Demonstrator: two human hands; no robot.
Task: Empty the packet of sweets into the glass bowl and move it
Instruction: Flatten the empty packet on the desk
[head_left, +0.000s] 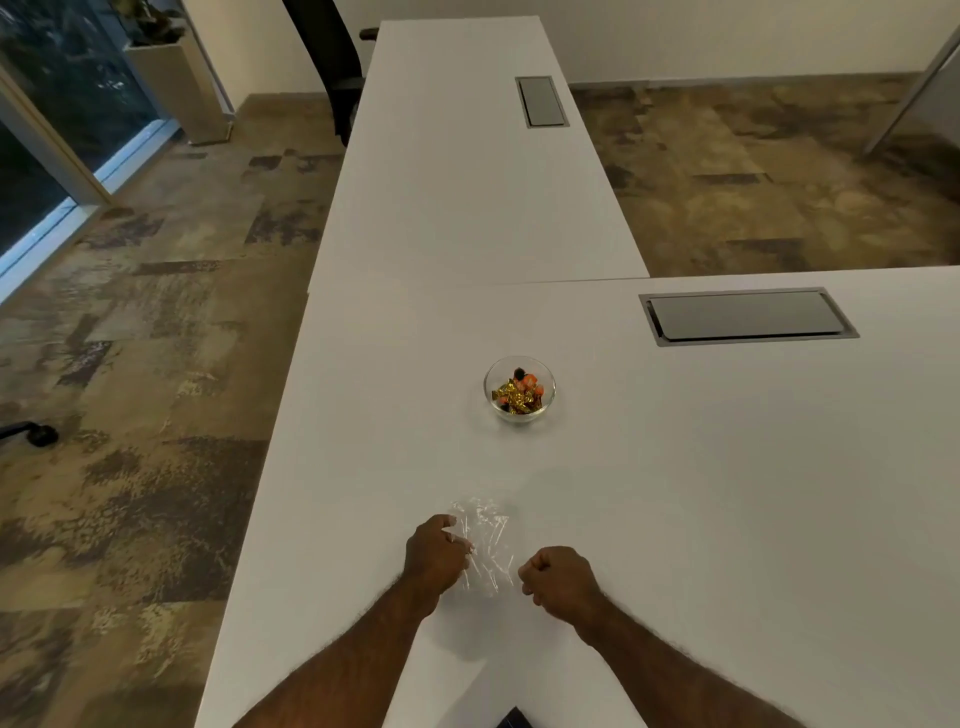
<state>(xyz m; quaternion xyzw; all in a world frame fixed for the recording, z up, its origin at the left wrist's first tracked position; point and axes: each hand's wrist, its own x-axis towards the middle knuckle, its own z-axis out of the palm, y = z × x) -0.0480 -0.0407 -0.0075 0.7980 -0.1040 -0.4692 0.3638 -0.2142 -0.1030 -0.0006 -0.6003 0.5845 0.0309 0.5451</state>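
From the head camera I see the glass bowl (519, 389) standing mid-surface, well ahead of me, already loaded with wrapped sweets (518, 394), so I judge the emptying done. The clear packet (485, 545) lies crumpled and flat between my hands on the white surface (727, 519), looking empty. My left hand (435, 555) pinches its near edge, perhaps to put it aside; my right hand (558, 574) is clenched beside it, holding nothing I can see. The bowl awaits moving.
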